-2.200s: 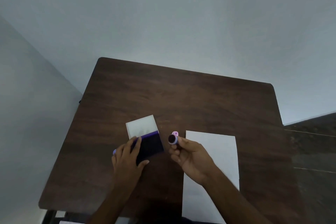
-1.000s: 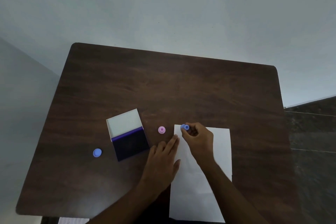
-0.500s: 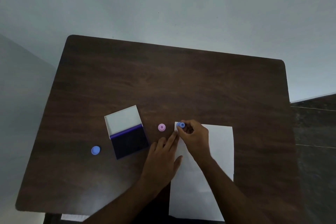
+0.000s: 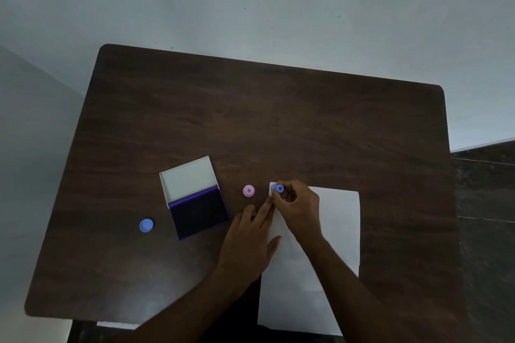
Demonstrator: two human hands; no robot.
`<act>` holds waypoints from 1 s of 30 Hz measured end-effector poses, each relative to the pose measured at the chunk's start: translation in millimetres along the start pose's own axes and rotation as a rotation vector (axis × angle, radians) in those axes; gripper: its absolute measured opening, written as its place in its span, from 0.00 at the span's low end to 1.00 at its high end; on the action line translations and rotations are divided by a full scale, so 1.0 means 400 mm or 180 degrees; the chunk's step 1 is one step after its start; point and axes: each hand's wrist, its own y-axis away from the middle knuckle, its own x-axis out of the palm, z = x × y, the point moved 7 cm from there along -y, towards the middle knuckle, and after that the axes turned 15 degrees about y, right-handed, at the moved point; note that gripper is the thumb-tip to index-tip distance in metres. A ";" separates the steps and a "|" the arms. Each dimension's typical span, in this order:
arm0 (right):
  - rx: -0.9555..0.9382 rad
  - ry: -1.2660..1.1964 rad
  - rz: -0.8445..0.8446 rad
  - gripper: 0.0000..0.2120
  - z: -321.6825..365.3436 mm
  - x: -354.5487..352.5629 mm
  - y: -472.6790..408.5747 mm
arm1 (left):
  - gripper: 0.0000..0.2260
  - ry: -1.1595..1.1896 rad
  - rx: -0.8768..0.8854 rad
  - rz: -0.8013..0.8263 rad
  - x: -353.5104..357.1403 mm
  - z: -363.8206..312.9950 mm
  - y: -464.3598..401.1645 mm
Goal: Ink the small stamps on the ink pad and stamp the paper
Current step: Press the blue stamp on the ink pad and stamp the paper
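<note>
My right hand (image 4: 296,207) pinches a small blue stamp (image 4: 278,188) and holds it down on the top left corner of the white paper (image 4: 334,231). My left hand (image 4: 248,242) lies flat with fingers spread, its fingertips on the paper's left edge. A pink stamp (image 4: 249,191) stands on the table just left of the paper. The open ink pad (image 4: 199,213) lies further left, its white lid (image 4: 189,178) folded back. A blue round cap (image 4: 146,225) rests left of the pad.
The dark wooden table (image 4: 278,125) has a bare far half. A pale wall rises behind it. A dark floor shows at the right, past the table's edge.
2.2 s ago my left hand rested on the ink pad and my right hand held a stamp beside it. Since then both moved to the paper. Over the last second they barely shift.
</note>
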 end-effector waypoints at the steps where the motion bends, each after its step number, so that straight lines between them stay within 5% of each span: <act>1: 0.0005 -0.0002 -0.0007 0.12 -0.001 0.001 0.000 | 0.32 0.0014 -0.0009 0.0016 0.001 0.001 0.001; 30: -0.0014 0.0283 0.0218 0.09 0.016 0.022 -0.001 | 0.31 -0.0072 -0.0079 0.0224 0.014 0.007 0.007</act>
